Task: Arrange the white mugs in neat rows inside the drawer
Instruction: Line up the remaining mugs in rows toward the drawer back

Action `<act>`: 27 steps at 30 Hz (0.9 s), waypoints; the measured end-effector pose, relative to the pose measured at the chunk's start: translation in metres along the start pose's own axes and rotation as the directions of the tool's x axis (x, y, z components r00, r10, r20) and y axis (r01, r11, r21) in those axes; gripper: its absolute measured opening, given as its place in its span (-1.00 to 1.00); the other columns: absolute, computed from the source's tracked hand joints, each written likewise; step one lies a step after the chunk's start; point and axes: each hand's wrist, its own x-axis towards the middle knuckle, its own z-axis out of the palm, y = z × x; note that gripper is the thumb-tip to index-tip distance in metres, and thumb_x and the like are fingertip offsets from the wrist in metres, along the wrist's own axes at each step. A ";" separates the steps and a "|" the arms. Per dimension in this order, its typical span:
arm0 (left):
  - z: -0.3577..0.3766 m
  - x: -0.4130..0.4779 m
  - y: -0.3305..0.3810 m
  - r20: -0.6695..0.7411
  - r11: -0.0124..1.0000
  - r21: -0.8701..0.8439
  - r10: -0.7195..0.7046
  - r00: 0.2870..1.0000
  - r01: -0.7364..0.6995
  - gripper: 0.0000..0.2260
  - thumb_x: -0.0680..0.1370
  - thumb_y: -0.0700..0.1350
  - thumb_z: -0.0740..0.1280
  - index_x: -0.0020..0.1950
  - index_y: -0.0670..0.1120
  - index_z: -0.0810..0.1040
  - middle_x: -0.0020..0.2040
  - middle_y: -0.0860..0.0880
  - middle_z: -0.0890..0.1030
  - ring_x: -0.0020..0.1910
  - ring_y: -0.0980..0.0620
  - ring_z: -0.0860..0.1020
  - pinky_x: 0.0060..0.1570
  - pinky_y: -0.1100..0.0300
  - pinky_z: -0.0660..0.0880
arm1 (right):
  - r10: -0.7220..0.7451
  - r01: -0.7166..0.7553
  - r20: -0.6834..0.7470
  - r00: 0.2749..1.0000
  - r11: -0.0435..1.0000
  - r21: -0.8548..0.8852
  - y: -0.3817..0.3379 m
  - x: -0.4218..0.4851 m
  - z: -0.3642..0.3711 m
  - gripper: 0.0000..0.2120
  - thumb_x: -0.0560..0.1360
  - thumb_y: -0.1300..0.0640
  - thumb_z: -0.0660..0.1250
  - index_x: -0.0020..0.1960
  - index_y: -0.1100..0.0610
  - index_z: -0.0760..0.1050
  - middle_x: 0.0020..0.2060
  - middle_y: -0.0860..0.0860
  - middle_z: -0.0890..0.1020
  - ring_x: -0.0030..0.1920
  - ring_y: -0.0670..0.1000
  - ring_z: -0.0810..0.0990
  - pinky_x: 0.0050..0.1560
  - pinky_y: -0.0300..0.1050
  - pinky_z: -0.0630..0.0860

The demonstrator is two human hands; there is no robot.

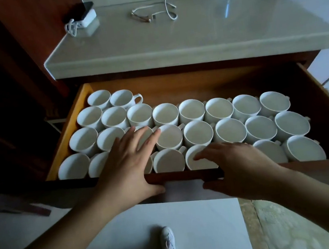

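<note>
As my left hand (pixel 126 162) and right hand (pixel 235 163) lie flat, fingers (pixel 139 140) apart, the white mugs (pixel 197 133) sit just beneath; the left reaches farther in.

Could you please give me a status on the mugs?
Left hand and right hand open, spread over the front rows. White mugs upright, three full rows, two more behind at left. Nothing in the way.
</note>
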 end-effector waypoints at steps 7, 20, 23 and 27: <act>-0.007 0.031 -0.008 -0.041 0.998 0.037 -0.058 0.997 0.060 0.17 0.15 0.28 0.57 0.59 0.11 -0.02 0.57 0.01 0.01 0.54 0.00 -0.11 0.48 -0.01 0.07 | 0.103 -0.104 -0.119 0.988 0.995 -0.003 0.009 0.023 0.001 -0.31 0.32 -0.28 0.42 0.39 -0.16 0.31 0.28 -0.16 0.48 0.21 -0.02 0.51 0.13 -0.09 0.46; -0.015 0.144 -0.051 -0.095 0.991 0.130 0.025 0.995 -0.013 0.29 0.13 0.36 0.54 0.58 0.08 -0.24 0.56 -0.06 -0.31 0.53 -0.12 -0.36 0.48 -0.15 -0.25 | 0.306 -0.324 -0.217 0.927 0.944 -0.054 0.058 0.114 -0.025 0.26 0.15 -0.41 0.47 0.58 0.00 -0.14 0.57 0.04 -0.13 0.56 0.11 -0.19 0.48 0.08 0.01; -0.017 0.163 -0.057 -0.118 0.985 0.165 0.061 0.991 -0.041 0.30 0.12 0.36 0.54 0.59 0.07 -0.23 0.57 -0.09 -0.28 0.54 -0.14 -0.34 0.44 -0.16 -0.29 | 0.315 -0.346 -0.232 0.920 0.932 -0.107 0.064 0.130 -0.030 0.31 0.13 -0.44 0.46 0.58 0.01 -0.21 0.57 0.04 -0.20 0.55 0.10 -0.26 0.48 0.05 -0.10; -0.019 0.185 -0.065 -0.177 0.976 0.217 0.029 0.984 0.011 0.32 0.07 0.37 0.55 0.60 0.03 -0.16 0.59 -0.15 -0.16 0.56 -0.19 -0.23 0.43 -0.21 -0.25 | 0.341 -0.382 -0.285 0.896 0.918 -0.102 0.074 0.152 -0.033 0.30 0.14 -0.42 0.47 0.58 0.02 -0.21 0.57 0.06 -0.16 0.55 0.10 -0.25 0.50 0.07 -0.15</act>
